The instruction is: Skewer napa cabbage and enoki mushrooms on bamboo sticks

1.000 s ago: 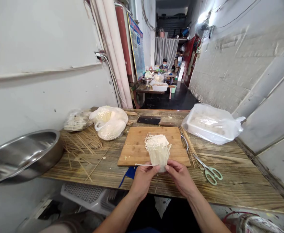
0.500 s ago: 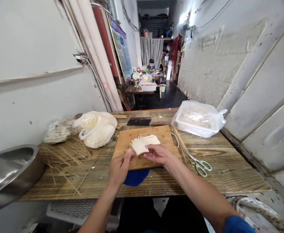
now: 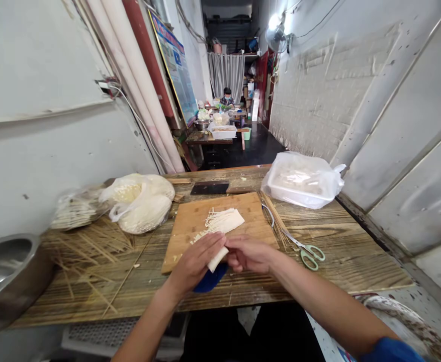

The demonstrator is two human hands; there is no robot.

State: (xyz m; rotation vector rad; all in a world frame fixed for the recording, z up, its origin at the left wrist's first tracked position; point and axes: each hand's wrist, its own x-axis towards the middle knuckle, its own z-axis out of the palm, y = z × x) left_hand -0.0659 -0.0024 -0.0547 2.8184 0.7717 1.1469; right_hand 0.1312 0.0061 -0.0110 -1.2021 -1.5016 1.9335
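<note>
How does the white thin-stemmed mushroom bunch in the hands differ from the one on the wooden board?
The held white mushroom bunch is largely hidden by the left hand; the lying white mushroom bunch on the brown wooden cutting board is mostly uncovered. The held one's base points downward in the picture; the lying one's points right. Both are white.

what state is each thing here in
Mushroom bunch, held in left hand, right hand touching it
Second bunch, lying on cutting board
Scissors, lying flat
Cleaver, lying flat
Skewers, loose
White tray, inside plastic bag
Basin, upright
Lamp, lit
</note>
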